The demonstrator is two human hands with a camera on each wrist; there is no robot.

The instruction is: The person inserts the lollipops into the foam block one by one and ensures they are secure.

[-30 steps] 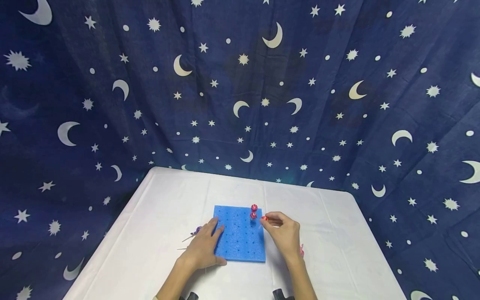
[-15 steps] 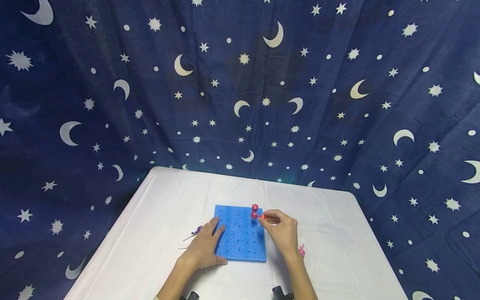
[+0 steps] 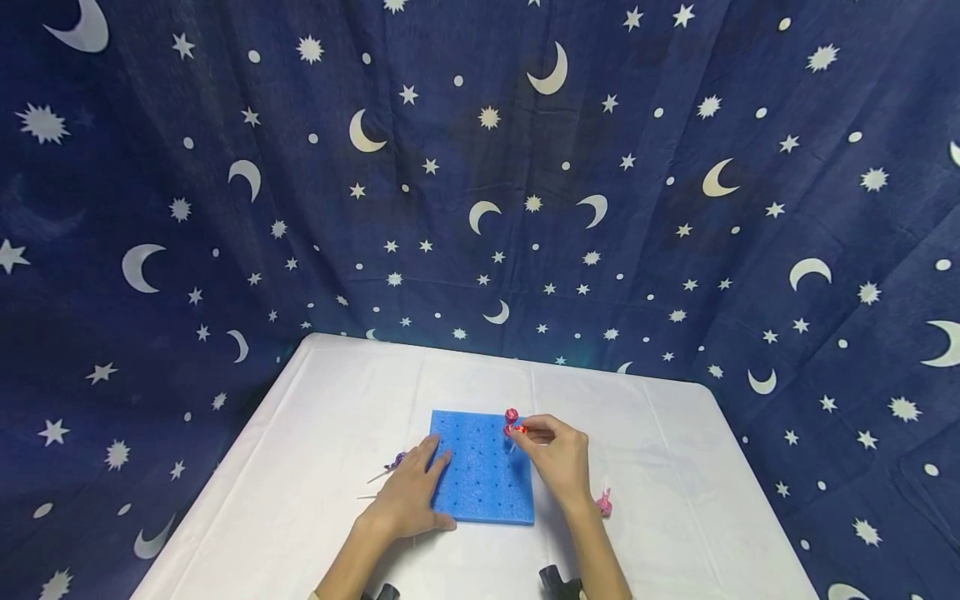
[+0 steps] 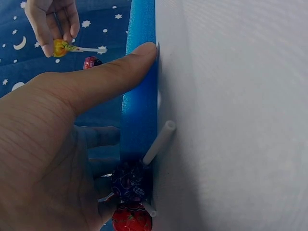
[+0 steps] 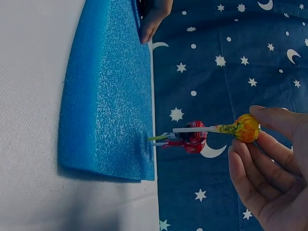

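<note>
A blue foam block (image 3: pixel 480 467) with rows of small holes lies on the white table. Two red-wrapped lollipops (image 3: pixel 512 415) stand upright in its far right part. My right hand (image 3: pixel 558 458) pinches the head of a yellow-orange lollipop (image 5: pixel 247 128) between thumb and fingers, its white stick pointing at the foam, not touching it. My left hand (image 3: pixel 408 498) rests on the block's left edge, fingers spread, thumb (image 4: pixel 139 55) against the near side. Beside that hand lie a purple-wrapped lollipop (image 4: pixel 131 182) and a red one (image 4: pixel 132 219).
A pink-wrapped lollipop (image 3: pixel 604 503) lies on the white tablecloth (image 3: pixel 660 467) to the right of my right forearm. Dark blue cloth (image 3: pixel 420 208) with moons and stars hangs behind and at both sides of the table.
My right hand has moved slightly left with its lollipop, closer to the two standing red ones. The left hand stays in place on the foam.
</note>
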